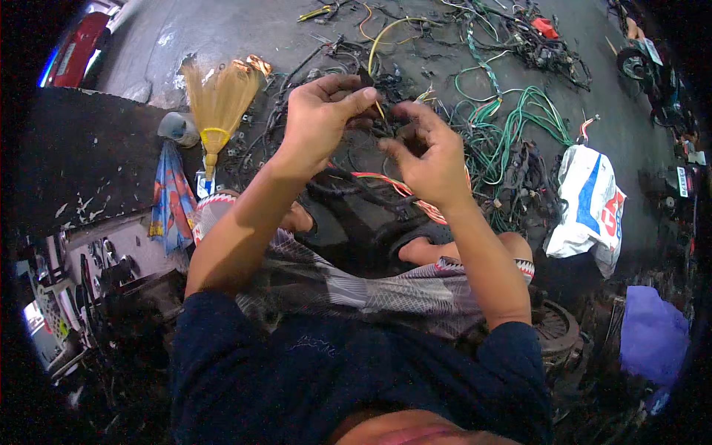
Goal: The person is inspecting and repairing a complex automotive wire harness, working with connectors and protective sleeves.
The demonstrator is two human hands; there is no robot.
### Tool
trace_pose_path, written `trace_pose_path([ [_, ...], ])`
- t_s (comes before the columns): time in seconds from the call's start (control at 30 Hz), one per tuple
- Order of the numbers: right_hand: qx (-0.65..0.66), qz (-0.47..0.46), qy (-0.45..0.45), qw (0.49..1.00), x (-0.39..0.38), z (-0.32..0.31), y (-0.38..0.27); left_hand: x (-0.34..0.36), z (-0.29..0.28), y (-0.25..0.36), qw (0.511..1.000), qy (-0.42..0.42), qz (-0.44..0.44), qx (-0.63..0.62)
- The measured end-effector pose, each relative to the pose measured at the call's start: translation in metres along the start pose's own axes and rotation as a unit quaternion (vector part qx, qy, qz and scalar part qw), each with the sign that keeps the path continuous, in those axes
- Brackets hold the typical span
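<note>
My left hand (322,119) is closed in a pinch on a thin yellow wire (378,106) with a small dark piece (365,78) at its upper end, in the upper middle of the view. Just right of it, my right hand (426,148) has its fingers curled, with thumb and fingertips near the wire; what they hold, if anything, is hidden. Around and below both hands lie tangled black wire harnesses (348,185), a pink and red wire bundle (371,178), and green wire coils (519,119).
More harnesses (545,55) lie on the grey floor (148,37) ahead. A straw broom (217,100), a patterned cloth (169,193) and a metal can (178,127) are at left. At right are a white plastic bag (589,208), a wheel (634,63) and a purple cloth (651,334).
</note>
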State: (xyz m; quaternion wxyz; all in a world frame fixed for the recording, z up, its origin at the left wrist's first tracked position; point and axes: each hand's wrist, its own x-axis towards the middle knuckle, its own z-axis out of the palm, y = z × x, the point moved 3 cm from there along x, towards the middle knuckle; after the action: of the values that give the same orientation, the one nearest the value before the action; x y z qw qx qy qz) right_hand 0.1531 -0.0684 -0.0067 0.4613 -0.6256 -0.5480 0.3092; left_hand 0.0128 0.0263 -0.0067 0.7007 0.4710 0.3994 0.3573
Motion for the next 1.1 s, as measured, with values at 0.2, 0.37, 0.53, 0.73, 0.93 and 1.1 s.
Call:
trace_pose_path([
  [0.2, 0.213, 0.100, 0.125, 0.964, 0.004, -0.009, 0.007, -0.004, 0.008, -0.004, 0.997, -0.005, -0.039, -0.070],
  [0.37, 0.203, 0.069, 0.060, 0.975, 0.003, -0.004, 0.005, -0.004, 0.007, -0.033, 0.993, 0.025, -0.114, 0.017],
  [0.53, 0.042, 0.028, 0.065, 0.997, 0.000, -0.001, 0.012, -0.012, 0.015, -0.024, 0.995, 0.030, -0.079, -0.056],
  [0.73, -0.028, -0.056, 0.075, 0.995, -0.001, -0.003, 0.000, -0.020, 0.021, -0.018, 0.994, -0.028, -0.089, -0.049],
  [0.93, 0.194, 0.113, 0.013, 0.974, 0.003, 0.003, 0.014, -0.014, 0.016, -0.017, 0.988, -0.073, -0.087, -0.103],
  [1.1, 0.301, 0.150, 0.091, 0.937, 0.002, 0.004, 0.018, -0.012, 0.015, -0.016, 0.999, -0.019, -0.018, 0.043],
])
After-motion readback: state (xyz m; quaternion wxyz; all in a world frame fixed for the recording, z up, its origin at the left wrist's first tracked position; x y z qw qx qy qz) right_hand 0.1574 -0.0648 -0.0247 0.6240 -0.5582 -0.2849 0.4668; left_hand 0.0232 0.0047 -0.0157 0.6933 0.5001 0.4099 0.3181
